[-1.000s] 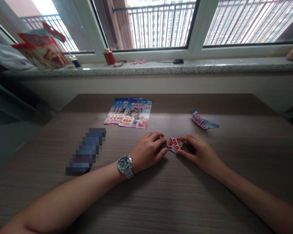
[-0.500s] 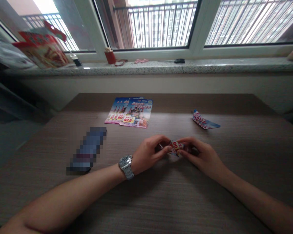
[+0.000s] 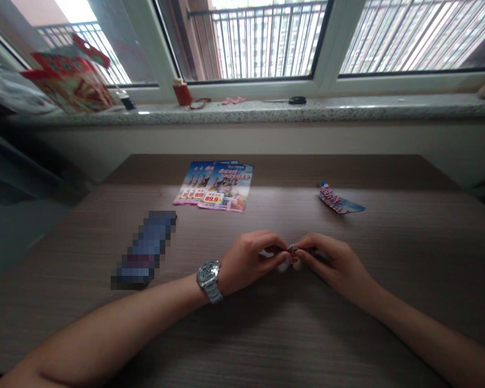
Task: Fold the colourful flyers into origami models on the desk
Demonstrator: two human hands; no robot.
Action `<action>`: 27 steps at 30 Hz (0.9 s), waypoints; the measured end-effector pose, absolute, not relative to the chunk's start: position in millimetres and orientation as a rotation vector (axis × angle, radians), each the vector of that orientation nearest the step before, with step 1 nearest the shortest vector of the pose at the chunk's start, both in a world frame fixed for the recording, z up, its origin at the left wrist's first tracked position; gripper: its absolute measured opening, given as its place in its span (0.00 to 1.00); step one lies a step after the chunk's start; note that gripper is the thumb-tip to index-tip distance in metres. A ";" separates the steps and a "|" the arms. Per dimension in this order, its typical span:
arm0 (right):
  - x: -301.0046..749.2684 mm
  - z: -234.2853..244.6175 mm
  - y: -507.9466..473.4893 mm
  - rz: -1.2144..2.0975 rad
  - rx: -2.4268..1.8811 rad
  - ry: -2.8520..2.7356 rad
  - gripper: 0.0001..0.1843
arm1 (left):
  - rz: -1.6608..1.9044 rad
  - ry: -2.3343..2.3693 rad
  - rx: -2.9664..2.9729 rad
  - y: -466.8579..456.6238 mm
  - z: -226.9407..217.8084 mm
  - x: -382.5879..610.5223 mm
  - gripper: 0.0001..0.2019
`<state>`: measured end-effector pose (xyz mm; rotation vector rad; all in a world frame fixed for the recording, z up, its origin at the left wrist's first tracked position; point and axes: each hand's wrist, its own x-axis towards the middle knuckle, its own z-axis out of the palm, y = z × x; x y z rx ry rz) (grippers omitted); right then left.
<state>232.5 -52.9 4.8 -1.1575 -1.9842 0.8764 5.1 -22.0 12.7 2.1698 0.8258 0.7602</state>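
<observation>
Both my hands meet over the middle of the brown wooden table (image 3: 267, 334). My left hand (image 3: 248, 260), with a metal watch (image 3: 208, 279) on its wrist, and my right hand (image 3: 333, 261) pinch a small folded piece of printed flyer paper (image 3: 292, 255) between their fingertips. Most of the piece is hidden by my fingers; only a red and white bit shows. Both hands are closed on it, just above the table.
Several colourful flyers (image 3: 220, 186) lie fanned further back. A folded flyer piece (image 3: 339, 201) rests at the back right. A blurred dark oblong object (image 3: 145, 248) lies to the left. The stone windowsill (image 3: 347, 110) holds scissors (image 3: 293, 100), a red cup (image 3: 182, 92) and a snack bag (image 3: 70, 81).
My hands have drawn slightly toward me and closed tighter over the folded paper, so less of its printed face shows than a second ago.
</observation>
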 end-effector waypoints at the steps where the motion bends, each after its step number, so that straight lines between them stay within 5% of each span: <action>1: 232.4 5.0 -52.9 0.875 -1.148 -1.980 0.10 | 0.763 0.823 2.174 -21.9 12.5 5.1 0.05; 27: 249.0 1.4 -40.9 0.737 -1.267 -1.798 0.10 | 0.952 0.902 1.842 -5.9 7.1 -0.9 0.07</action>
